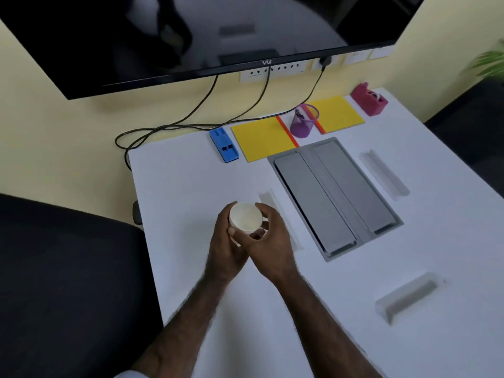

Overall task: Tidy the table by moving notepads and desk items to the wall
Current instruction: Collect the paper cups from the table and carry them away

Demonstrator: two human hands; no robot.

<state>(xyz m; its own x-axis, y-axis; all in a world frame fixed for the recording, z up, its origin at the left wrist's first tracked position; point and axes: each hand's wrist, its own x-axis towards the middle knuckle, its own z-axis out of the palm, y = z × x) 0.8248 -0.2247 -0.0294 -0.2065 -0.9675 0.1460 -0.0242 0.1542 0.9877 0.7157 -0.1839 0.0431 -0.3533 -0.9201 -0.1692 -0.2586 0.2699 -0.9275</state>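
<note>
A small white round cup (245, 216) is held above the white table (191, 186), near its left side. My left hand (226, 249) grips it from the left and my right hand (272, 241) grips it from the right, fingers curled round its rim. Along the wall edge lie a blue block (224, 145), a yellow notepad (263, 138) with a red strip, a purple mesh pen cup (303, 121), a second yellow notepad (338, 113) and a pink tape dispenser (368, 99).
A grey cable hatch (335, 195) is set into the table's middle. Clear plastic holders lie at the right (384, 174) and near right (409, 296); another sits behind my right hand. A wall monitor (191, 31) hangs above, with cables (191, 121) trailing down. Dark chairs flank the table.
</note>
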